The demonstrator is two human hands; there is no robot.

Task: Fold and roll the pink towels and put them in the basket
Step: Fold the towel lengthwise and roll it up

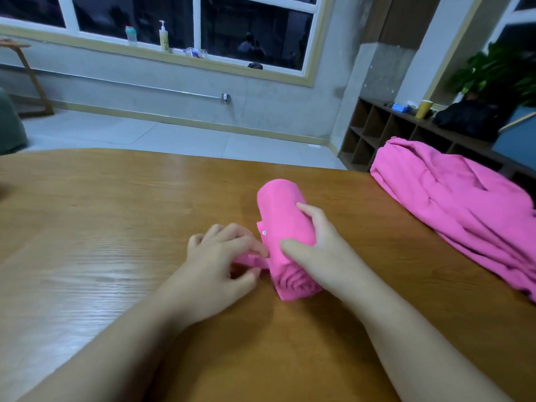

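Observation:
A rolled pink towel [282,216] lies on the wooden table [101,227], its spiral end facing me. My right hand [316,250] grips the roll from the right side, thumb across its near part and fingers over the top. My left hand [223,259] sits just left of the roll and pinches the loose towel flap [249,260] that sticks out at the roll's near left. A pile of loose pink towels [452,210] is heaped at the table's right edge. No basket is in view.
Beyond the table's far edge is a tiled floor and a wall with a window. A cubby shelf [377,132] with a yellow cup, a dark bag and a plant stands at the right. A wooden stand [32,79] is at the far left.

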